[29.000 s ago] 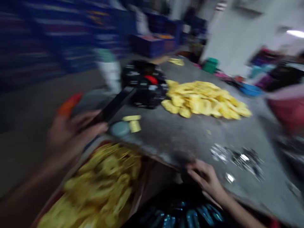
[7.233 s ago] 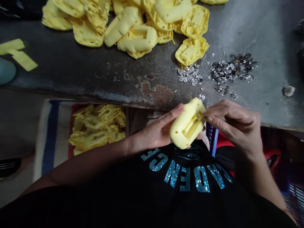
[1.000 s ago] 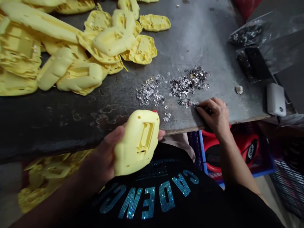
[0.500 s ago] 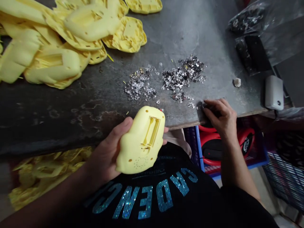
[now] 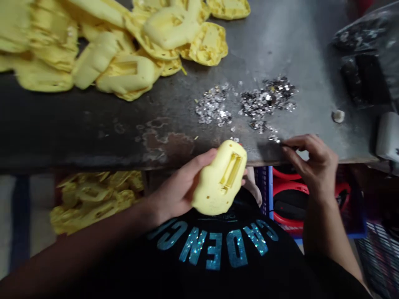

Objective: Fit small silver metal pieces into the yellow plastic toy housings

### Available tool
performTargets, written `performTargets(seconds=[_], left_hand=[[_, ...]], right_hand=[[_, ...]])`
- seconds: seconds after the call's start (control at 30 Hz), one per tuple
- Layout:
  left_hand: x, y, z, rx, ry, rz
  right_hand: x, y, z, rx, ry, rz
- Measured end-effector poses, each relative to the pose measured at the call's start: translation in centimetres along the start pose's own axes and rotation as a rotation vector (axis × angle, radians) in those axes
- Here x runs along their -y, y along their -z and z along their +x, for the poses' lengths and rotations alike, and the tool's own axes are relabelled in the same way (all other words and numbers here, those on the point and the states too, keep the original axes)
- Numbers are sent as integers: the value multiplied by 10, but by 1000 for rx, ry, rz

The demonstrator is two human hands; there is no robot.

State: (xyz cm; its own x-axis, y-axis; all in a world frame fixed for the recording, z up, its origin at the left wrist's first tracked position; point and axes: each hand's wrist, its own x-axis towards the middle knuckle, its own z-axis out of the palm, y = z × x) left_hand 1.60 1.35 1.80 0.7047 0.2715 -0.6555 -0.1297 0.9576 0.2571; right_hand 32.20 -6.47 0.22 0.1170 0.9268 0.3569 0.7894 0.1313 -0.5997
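Dark grey metal makes up the bench point(image 5: 93, 128). Low in the middle, the left hand point(image 5: 174, 191) has its grip closed around a yellow plastic shell point(image 5: 220, 178), slot side up. It sat lower a moment ago. The right hand point(image 5: 311, 160) has lifted, pinching a tiny metal clip point(image 5: 282, 144). Higher up lie the shiny clip piles point(image 5: 246, 104) and the yellow shell heap point(image 5: 124, 45).

**One head camera, looking down**

The single view comes from the person's head. It faces forward and down, close over the left hand point(image 5: 174, 193) and right hand point(image 5: 314, 160), with the table point(image 5: 93, 128) edge just beyond them.
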Motion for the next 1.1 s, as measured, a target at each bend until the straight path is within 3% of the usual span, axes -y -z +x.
performTargets(seconds=[0.17, 0.3, 0.47, 0.8, 1.1], left_hand=[[3, -4, -1, 61, -33, -7], [5, -3, -11, 120, -28, -17], [6, -5, -16, 206, -92, -2], [13, -4, -14, 204, -132, 10], [12, -2, -10, 223, -130, -15]], right_hand=[[58, -16, 12, 49, 244, 235], [81, -27, 20, 82, 349, 189], [83, -24, 18, 120, 434, 39], [81, -15, 0, 134, 501, -185], [79, -25, -6, 10, 466, -104]])
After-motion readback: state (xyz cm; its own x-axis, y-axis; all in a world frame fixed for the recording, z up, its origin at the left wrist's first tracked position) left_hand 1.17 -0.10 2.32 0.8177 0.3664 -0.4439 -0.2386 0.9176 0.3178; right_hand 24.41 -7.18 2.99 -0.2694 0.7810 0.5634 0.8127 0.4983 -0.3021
